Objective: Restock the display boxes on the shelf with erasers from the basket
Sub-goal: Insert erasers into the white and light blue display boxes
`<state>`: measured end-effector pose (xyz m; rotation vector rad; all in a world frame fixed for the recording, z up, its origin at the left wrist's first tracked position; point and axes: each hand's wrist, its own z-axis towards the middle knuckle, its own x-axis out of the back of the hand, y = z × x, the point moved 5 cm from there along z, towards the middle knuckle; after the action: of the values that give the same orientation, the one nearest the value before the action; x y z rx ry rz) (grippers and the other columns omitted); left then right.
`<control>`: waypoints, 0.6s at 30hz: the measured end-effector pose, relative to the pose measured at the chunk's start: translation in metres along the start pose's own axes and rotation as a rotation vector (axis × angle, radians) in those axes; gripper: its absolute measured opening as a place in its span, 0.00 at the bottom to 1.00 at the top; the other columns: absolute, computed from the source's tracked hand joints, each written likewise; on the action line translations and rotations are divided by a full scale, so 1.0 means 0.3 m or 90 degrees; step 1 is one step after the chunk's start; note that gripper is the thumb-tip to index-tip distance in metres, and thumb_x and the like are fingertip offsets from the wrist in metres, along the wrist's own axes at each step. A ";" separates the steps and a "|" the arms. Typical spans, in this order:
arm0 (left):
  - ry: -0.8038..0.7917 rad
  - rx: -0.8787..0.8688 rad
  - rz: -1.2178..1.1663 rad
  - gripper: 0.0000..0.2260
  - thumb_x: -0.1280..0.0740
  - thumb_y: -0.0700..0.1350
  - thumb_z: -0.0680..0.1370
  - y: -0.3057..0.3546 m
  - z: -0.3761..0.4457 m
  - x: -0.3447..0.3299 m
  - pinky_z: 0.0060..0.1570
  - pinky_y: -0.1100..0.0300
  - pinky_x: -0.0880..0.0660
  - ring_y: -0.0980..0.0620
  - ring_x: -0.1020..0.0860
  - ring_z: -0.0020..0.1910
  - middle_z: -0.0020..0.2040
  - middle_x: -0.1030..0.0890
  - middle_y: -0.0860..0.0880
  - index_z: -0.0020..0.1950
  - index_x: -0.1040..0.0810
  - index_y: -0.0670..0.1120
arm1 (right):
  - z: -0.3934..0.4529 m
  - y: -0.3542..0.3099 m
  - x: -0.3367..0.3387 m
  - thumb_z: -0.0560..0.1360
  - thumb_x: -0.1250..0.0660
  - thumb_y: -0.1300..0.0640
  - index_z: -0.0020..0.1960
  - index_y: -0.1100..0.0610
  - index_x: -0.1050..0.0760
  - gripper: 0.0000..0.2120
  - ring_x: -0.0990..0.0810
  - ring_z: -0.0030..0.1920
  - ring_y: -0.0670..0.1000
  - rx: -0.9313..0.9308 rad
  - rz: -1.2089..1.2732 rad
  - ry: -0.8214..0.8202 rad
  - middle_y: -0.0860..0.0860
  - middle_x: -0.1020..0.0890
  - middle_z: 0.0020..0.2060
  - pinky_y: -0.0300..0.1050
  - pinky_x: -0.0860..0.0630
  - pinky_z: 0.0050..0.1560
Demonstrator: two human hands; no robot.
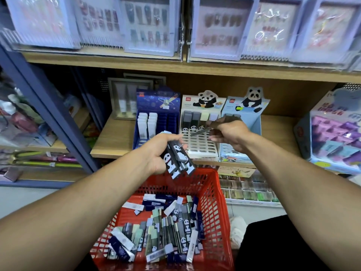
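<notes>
At centre frame, over the white panda display box (199, 133): the right hand (230, 133) pinches one dark eraser (201, 131) between thumb and fingers, eraser tilted, its far end low over the box's empty slot grid. Motion blur on the fingers; contact between eraser and grid cannot be told. Back row of this box holds four upright erasers, two dark, one pale green, one lilac.

At 7 o'clock from the box, the left hand (162, 155) grips a bundle of black panda erasers (179, 161), fingers curled around them, the bundle angled down over the far rim of the red basket (216, 202).

The basket sits at 6 o'clock, low in frame, holding a loose heap of erasers (168, 229): black panda, navy, white and pale green sleeves, lying crossed.

At 9 o'clock from the panda box, touching it, a navy space-print display box (156, 122) with two columns of white erasers. At 3 o'clock, a light blue panda display box (248, 114), partly hidden by the right hand.

All three boxes stand on a wooden shelf (117, 137). At 12 o'clock, on the shelf above, press-on nail packs (148, 26).
</notes>
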<state>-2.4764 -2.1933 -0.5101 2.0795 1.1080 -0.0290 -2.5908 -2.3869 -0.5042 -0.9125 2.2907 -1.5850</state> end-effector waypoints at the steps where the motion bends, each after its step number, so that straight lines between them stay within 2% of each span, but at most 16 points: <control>1: -0.003 0.002 -0.005 0.05 0.30 0.42 0.78 0.000 -0.001 -0.005 0.41 0.53 0.20 0.48 0.17 0.37 0.37 0.16 0.43 0.49 0.20 0.40 | 0.000 0.005 -0.003 0.73 0.24 0.56 0.52 0.64 0.19 0.14 0.14 0.38 0.54 0.008 -0.003 -0.018 0.59 0.14 0.42 0.42 0.16 0.38; 3: -0.007 0.006 -0.008 0.04 0.31 0.40 0.78 -0.004 0.001 -0.013 0.37 0.56 0.20 0.48 0.18 0.36 0.37 0.16 0.43 0.50 0.21 0.40 | 0.002 0.004 -0.018 0.72 0.24 0.57 0.51 0.62 0.20 0.12 0.13 0.41 0.54 0.039 -0.014 -0.041 0.59 0.13 0.45 0.43 0.16 0.44; 6: -0.013 0.012 -0.013 0.03 0.33 0.38 0.77 -0.011 -0.004 -0.024 0.40 0.54 0.20 0.47 0.18 0.37 0.39 0.17 0.43 0.48 0.21 0.39 | 0.021 -0.018 -0.030 0.76 0.26 0.59 0.51 0.59 0.22 0.07 0.14 0.41 0.54 0.105 -0.026 -0.012 0.60 0.14 0.46 0.50 0.16 0.48; 8: -0.010 0.013 -0.028 0.05 0.34 0.37 0.77 -0.010 -0.017 -0.026 0.44 0.52 0.20 0.46 0.17 0.40 0.39 0.16 0.41 0.44 0.20 0.38 | 0.050 -0.039 -0.032 0.75 0.25 0.53 0.46 0.54 0.21 0.06 0.15 0.45 0.54 0.174 -0.157 0.023 0.57 0.14 0.45 0.55 0.17 0.52; 10: -0.009 -0.002 -0.040 0.12 0.35 0.36 0.77 -0.002 -0.034 -0.025 0.48 0.49 0.20 0.45 0.17 0.44 0.41 0.16 0.40 0.36 0.19 0.37 | 0.053 -0.070 -0.036 0.75 0.26 0.48 0.42 0.50 0.21 0.08 0.17 0.45 0.53 0.247 -0.337 0.057 0.52 0.15 0.42 0.47 0.21 0.49; 12: -0.015 -0.014 -0.044 0.15 0.38 0.34 0.78 0.009 -0.044 -0.023 0.51 0.49 0.20 0.44 0.16 0.46 0.43 0.16 0.39 0.33 0.19 0.37 | 0.057 -0.095 -0.037 0.77 0.28 0.49 0.45 0.49 0.18 0.04 0.21 0.45 0.52 0.310 -0.419 0.085 0.51 0.18 0.43 0.44 0.27 0.46; 15: -0.017 -0.011 -0.007 0.09 0.39 0.34 0.79 0.021 -0.062 -0.024 0.50 0.49 0.18 0.44 0.16 0.48 0.52 0.15 0.38 0.51 0.19 0.35 | 0.071 -0.110 -0.050 0.79 0.31 0.55 0.52 0.52 0.16 0.06 0.23 0.46 0.49 0.346 -0.455 0.090 0.50 0.18 0.45 0.39 0.32 0.47; 17: -0.025 -0.006 0.009 0.12 0.38 0.34 0.80 0.025 -0.056 -0.018 0.48 0.49 0.17 0.45 0.15 0.48 0.56 0.16 0.37 0.61 0.21 0.34 | 0.085 -0.104 -0.057 0.79 0.31 0.58 0.54 0.52 0.17 0.07 0.21 0.47 0.48 0.364 -0.444 0.095 0.50 0.17 0.45 0.36 0.31 0.49; 18: -0.025 -0.005 0.013 0.13 0.38 0.34 0.80 0.027 -0.054 -0.014 0.47 0.49 0.17 0.45 0.14 0.47 0.56 0.16 0.37 0.62 0.21 0.34 | 0.093 -0.100 -0.058 0.79 0.31 0.60 0.55 0.52 0.17 0.08 0.21 0.45 0.46 0.369 -0.422 0.105 0.50 0.17 0.46 0.34 0.30 0.47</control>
<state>-2.4783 -2.1887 -0.4923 2.0747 1.0608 -0.0558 -2.5523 -2.4049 -0.4911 -1.4827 1.4913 -2.4748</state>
